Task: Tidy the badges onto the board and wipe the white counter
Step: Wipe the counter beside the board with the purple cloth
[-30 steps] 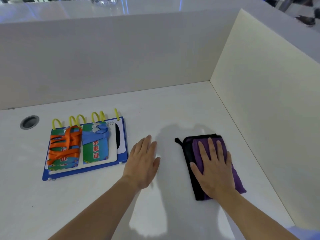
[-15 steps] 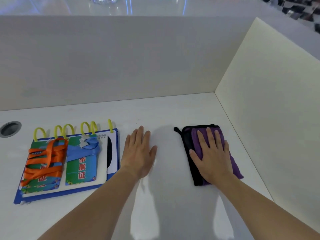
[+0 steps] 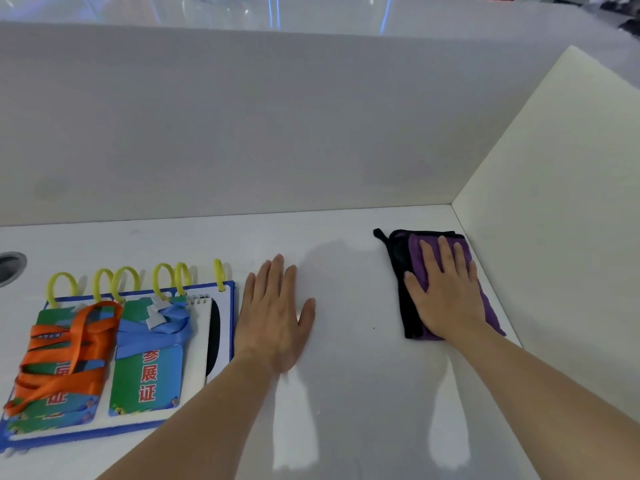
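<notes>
The scene is evenly and brightly lit from above. The glossy white counter surface point(image 3: 346, 393) shows two pale reflection patches at the lower centre and lower right of the frame. Soft grey shadows fall just beyond the flat left hand point(image 3: 273, 317) and beside both forearms. The glossy ledge point(image 3: 311, 12) along the top of the frame carries blue-white glare streaks and is out of focus. Wide-angle distortion bows the grey back panel point(image 3: 242, 133) and splays the cream side panel point(image 3: 554, 185) at the right edge. Slight blur softens the lower left corner.
</notes>
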`<state>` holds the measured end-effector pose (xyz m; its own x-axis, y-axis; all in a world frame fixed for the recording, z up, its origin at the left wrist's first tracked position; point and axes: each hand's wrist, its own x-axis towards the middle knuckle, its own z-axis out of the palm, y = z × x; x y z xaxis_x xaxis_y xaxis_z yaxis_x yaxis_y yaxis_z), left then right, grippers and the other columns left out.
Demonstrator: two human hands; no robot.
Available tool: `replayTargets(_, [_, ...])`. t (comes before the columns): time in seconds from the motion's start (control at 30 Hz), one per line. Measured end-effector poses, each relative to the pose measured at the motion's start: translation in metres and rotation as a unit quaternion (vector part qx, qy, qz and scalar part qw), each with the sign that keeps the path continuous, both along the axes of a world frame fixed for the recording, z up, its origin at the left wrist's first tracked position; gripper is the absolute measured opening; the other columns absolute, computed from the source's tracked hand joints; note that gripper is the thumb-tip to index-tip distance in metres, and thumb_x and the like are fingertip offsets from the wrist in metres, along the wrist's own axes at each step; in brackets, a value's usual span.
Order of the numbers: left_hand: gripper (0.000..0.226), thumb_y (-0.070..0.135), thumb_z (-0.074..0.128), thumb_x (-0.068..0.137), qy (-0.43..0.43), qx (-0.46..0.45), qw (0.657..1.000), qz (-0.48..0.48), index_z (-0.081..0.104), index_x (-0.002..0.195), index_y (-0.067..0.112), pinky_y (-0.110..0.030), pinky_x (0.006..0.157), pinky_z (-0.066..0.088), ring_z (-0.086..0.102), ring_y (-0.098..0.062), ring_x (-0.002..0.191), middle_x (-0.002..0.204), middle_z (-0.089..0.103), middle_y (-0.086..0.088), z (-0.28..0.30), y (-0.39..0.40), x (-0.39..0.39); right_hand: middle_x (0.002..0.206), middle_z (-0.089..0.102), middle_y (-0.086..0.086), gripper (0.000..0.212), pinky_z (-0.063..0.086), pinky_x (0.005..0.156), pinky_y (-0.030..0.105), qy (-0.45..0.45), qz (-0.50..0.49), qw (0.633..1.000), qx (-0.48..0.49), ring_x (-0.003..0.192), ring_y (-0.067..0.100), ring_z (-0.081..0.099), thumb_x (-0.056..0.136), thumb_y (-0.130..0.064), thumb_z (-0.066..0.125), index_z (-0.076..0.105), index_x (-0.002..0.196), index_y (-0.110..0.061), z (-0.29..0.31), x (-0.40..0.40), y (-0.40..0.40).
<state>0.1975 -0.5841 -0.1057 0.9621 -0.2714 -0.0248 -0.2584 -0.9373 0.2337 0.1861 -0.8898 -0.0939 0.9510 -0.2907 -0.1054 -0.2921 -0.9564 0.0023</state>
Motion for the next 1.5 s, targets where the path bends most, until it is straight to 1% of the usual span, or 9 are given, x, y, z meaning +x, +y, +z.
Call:
replayTargets(0.3, [0.075,0.057,0.010,0.101,-0.013,0.006,1.000,-0.010,0.020,0.161,0.014,-0.042,0.127,0.000,-0.001,-0.020,0.157,0.170,0.006,-0.005,0.003,-0.002,-0.001,0.173,-0.002,0.008,0.082,-0.002,0.128,0.048,-0.010,0.006,1.000,0.014,0.159,0.028,-0.006,0.096,-0.069,0.019,0.004,0.165,-0.028,0.000,0.061,-0.027])
replayTargets(0.47, [0.075,0.058,0.011,0.100,-0.011,0.000,1.000,-0.002,0.020,0.161,0.015,-0.042,0.127,0.001,0.000,-0.020,0.157,0.170,0.006,-0.005,0.003,-0.002,-0.001,0.173,-0.005,0.005,0.083,-0.003,0.128,0.049,0.001,0.010,1.000,0.016,0.159,0.027,-0.009,0.093,-0.072,0.014,0.001,0.165,-0.031,-0.001,0.072,-0.031])
replayTargets(0.63, [0.073,0.057,0.012,0.099,-0.010,-0.019,1.000,0.012,0.023,0.159,0.016,-0.040,0.127,0.001,0.005,-0.023,0.156,0.169,0.010,-0.006,0.005,-0.002,-0.001,0.173,-0.007,0.004,0.087,-0.005,0.127,0.048,-0.010,0.048,0.998,0.025,0.158,0.027,-0.012,0.089,-0.076,0.003,-0.001,0.165,-0.032,-0.004,0.073,0.004])
replayTargets(0.73, [0.070,0.054,0.020,0.099,-0.011,-0.041,0.999,0.031,0.031,0.155,0.014,-0.041,0.127,0.010,0.013,-0.028,0.154,0.167,0.019,-0.008,0.006,-0.002,-0.004,0.173,-0.007,0.005,0.085,-0.004,0.127,0.050,-0.013,0.086,0.996,0.028,0.158,0.029,-0.014,0.089,-0.076,0.001,-0.002,0.164,-0.036,-0.005,0.074,0.041])
replayTargets(0.9, [0.052,0.044,0.038,0.096,-0.041,-0.090,0.994,0.055,0.041,0.137,0.012,-0.043,0.118,0.035,0.031,-0.029,0.143,0.153,0.036,-0.010,0.007,-0.002,-0.008,0.171,-0.015,0.013,0.075,-0.006,0.124,0.062,0.005,0.135,0.990,0.034,0.155,0.041,-0.020,0.088,-0.074,-0.003,-0.017,0.157,-0.048,-0.004,0.072,0.088])
replayTargets(1.03, [0.052,0.036,0.043,0.090,-0.048,-0.115,0.989,0.075,0.041,0.135,0.010,-0.042,0.111,0.043,0.033,-0.029,0.141,0.150,0.037,-0.010,0.008,-0.001,-0.009,0.170,-0.017,0.015,0.076,-0.006,0.123,0.065,0.009,0.188,0.981,0.040,0.154,0.043,-0.024,0.089,-0.073,-0.002,-0.011,0.159,-0.046,-0.003,0.067,0.127])
replayTargets(1.27, [0.048,0.029,0.036,0.084,-0.049,-0.138,0.987,0.068,0.041,0.129,0.013,-0.041,0.114,0.038,0.032,-0.025,0.139,0.145,0.038,-0.007,0.011,0.001,-0.009,0.172,-0.013,0.013,0.069,-0.008,0.124,0.060,-0.004,0.224,0.973,0.059,0.155,0.038,-0.021,0.098,-0.073,0.008,-0.004,0.161,-0.046,-0.007,0.066,0.158])
replayTargets(1.4, [0.058,0.031,0.031,0.086,-0.030,-0.120,0.990,0.071,0.036,0.140,0.011,-0.038,0.122,0.027,0.023,-0.023,0.146,0.154,0.032,-0.008,0.007,0.001,-0.009,0.173,-0.008,0.008,0.073,-0.006,0.126,0.057,-0.017,0.213,0.974,0.071,0.157,0.033,-0.019,0.095,-0.077,0.008,-0.001,0.160,-0.046,-0.008,0.066,0.153])
replayTargets(1.5, [0.065,0.036,0.029,0.087,-0.017,-0.117,0.990,0.080,0.032,0.148,0.011,-0.039,0.122,0.027,0.020,-0.020,0.149,0.158,0.029,-0.006,0.007,0.000,-0.009,0.173,-0.005,0.006,0.074,-0.005,0.126,0.056,-0.025,0.202,0.976,0.076,0.157,0.032,-0.016,0.093,-0.078,0.008,0.001,0.161,-0.047,-0.009,0.068,0.142])
